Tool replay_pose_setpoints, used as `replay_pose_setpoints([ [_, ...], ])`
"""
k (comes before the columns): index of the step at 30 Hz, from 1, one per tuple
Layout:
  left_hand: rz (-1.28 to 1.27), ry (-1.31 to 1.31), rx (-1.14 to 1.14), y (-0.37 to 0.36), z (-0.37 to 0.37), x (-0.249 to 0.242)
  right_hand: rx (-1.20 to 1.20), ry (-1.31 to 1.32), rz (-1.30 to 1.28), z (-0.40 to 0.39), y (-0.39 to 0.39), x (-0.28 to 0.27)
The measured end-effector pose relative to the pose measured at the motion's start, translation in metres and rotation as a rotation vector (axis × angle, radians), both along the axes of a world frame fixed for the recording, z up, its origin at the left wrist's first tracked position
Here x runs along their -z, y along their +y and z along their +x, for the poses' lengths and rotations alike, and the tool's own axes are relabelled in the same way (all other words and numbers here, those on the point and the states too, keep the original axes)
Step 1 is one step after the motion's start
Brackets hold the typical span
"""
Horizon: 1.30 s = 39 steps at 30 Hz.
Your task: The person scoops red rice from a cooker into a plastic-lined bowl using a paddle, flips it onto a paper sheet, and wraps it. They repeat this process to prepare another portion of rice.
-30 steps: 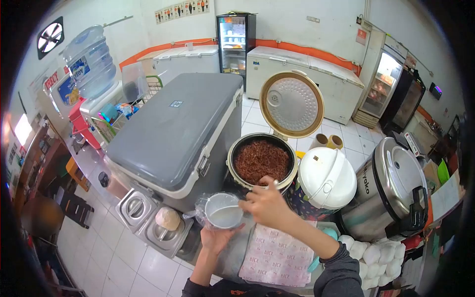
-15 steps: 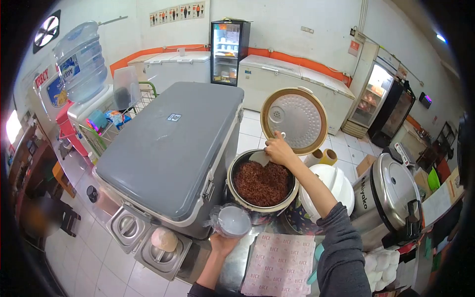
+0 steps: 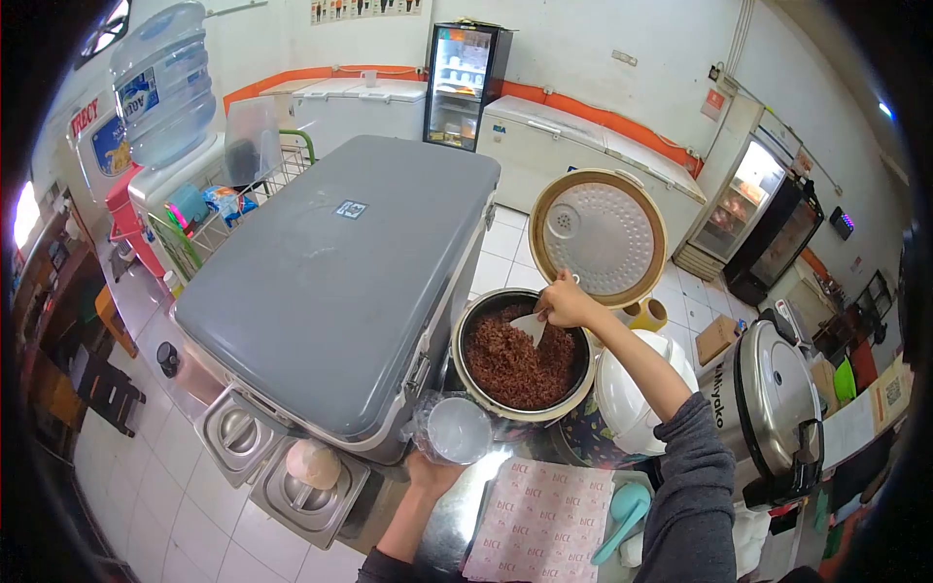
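My right hand (image 3: 566, 299) is closed around a white rice paddle (image 3: 530, 327), its blade dipping into reddish-brown rice (image 3: 515, 364). The rice fills much of an open rice cooker (image 3: 465, 389) with a dark inner pot. Behind my hand, the cooker's round lid (image 3: 603, 238) stands raised. Low in the view, my left hand (image 3: 431, 474) grips a clear plastic bowl (image 3: 460, 430), with crinkled clear wrap at its left side. The bowl is close to the cooker's front left side, and its inside looks empty.
A large grey cooler box (image 3: 340, 282) fills the left. Pink printed paper (image 3: 539, 520) and a turquoise ladle (image 3: 622, 520) lie in front. To the right stand a white-lidded container (image 3: 637, 394) and a steel Miyako cooker (image 3: 768, 398). Lidded steel pans (image 3: 311, 496) sit at lower left.
The paddle has moved from the pot's back rim further into the rice, and the rice surface is disturbed. My left hand still holds the bowl. The camera view has shifted slightly.
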State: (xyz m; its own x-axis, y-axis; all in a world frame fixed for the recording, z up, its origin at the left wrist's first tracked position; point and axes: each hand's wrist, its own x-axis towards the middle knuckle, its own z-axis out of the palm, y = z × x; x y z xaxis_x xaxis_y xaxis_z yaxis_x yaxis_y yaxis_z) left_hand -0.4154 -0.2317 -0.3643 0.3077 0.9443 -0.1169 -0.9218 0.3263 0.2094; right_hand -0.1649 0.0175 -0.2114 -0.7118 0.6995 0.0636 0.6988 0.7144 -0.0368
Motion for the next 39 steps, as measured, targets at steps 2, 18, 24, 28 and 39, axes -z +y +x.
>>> replay_pose_setpoints([
  [2,-0.005,0.019,-0.003,0.003,-0.001,-0.002,0.019,0.015,-0.046,0.005,0.0,0.003],
  [18,-0.006,-0.06,-0.031,0.006,-0.004,0.0,0.202,0.087,-0.321,0.005,-0.026,0.039],
  [24,0.0,0.072,-0.053,-0.007,-0.002,-0.029,0.245,0.148,-0.375,0.021,-0.028,0.034],
  [28,0.025,0.13,-0.077,-0.011,-0.004,-0.061,0.32,0.25,-0.451,0.031,-0.036,0.013],
  [39,-0.064,0.118,-0.024,0.067,0.061,-0.122,0.447,0.192,-0.223,0.023,-0.048,-0.082],
])
